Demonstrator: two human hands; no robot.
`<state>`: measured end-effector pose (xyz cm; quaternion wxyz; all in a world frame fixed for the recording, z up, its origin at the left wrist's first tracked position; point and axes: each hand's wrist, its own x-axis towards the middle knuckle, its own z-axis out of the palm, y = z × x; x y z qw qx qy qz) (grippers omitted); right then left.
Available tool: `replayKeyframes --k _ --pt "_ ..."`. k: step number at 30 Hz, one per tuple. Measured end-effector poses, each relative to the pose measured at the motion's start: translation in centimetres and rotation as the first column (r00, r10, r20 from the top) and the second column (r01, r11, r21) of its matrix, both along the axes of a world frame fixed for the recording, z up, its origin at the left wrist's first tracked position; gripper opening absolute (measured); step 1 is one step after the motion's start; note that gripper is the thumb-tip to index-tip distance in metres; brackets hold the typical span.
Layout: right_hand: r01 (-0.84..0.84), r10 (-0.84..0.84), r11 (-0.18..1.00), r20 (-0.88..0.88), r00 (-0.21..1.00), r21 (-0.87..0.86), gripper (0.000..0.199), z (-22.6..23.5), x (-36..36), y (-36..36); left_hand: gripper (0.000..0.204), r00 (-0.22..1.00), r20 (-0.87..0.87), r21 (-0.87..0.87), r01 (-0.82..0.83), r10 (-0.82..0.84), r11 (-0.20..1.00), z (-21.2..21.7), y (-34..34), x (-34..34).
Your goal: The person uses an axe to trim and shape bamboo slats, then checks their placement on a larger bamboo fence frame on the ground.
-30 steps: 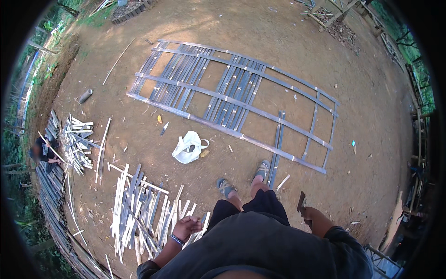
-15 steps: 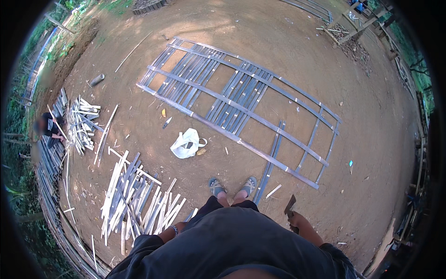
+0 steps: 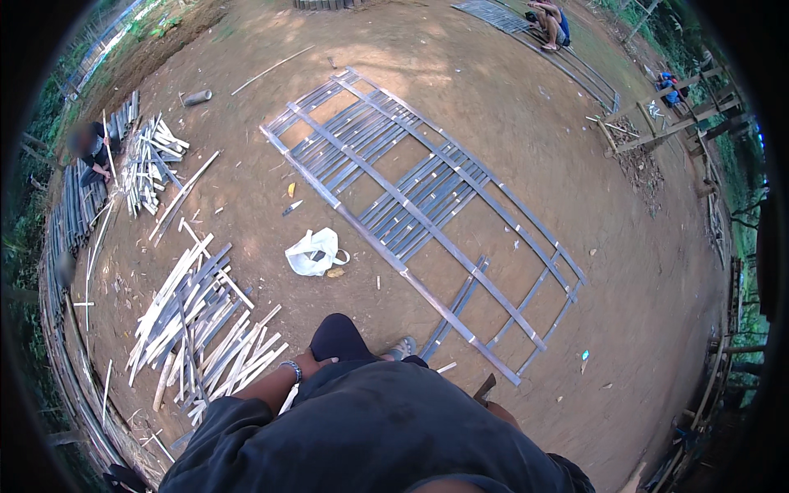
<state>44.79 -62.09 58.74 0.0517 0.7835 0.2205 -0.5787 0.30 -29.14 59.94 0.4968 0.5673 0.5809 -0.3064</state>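
Observation:
My left hand (image 3: 311, 363), with a bracelet at its wrist, rests on my dark-clothed left thigh (image 3: 339, 335), which is raised; its visible fingers lie along the cloth. On the other side of my body, my right hand (image 3: 498, 409) is mostly hidden behind my shirt. The dark blade of a machete (image 3: 486, 387) sticks up from it; the handle is out of sight. Ahead lies a bamboo lattice frame (image 3: 403, 191) with dark slats across part of its rails. Two loose slats (image 3: 454, 308) lie at its near side.
A pile of split bamboo strips (image 3: 205, 316) lies at left. A white bag (image 3: 314, 251) and a knife (image 3: 292, 208) are on the ground ahead. One person (image 3: 94, 152) sits beside bamboo poles at far left; another (image 3: 552, 25) crouches far right. A wooden structure (image 3: 678, 127) stands at right.
My left thigh has risen, with my left hand on it. My right hand and the machete have come closer to my body and are more hidden. The view has shifted.

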Motion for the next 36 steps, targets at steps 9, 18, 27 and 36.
replayKeyframes --k 9,18,27,36 --pt "0.317 -0.317 0.948 0.013 0.948 0.010 0.046 -2.6 0.4 8.0 0.093 0.960 -0.011 -0.004 0.279 -0.279 0.960 -2.8 5.3 -4.2" --pt "0.155 -0.124 0.957 0.136 0.983 -0.247 0.030 -1.6 -11.9 16.1 0.089 0.985 0.158 -0.101 0.085 -0.069 0.991 -2.1 19.1 -16.9" --pt "0.077 -0.076 0.993 0.018 0.997 -0.087 0.043 4.5 -24.4 35.7 0.074 0.922 0.189 0.053 0.334 -0.338 0.941 -13.8 28.3 -36.2" --pt "-0.034 0.033 0.999 0.138 0.990 0.002 0.070 7.8 -28.1 44.9 0.044 0.887 0.200 0.134 0.396 -0.416 0.908 -14.2 34.7 -36.5"
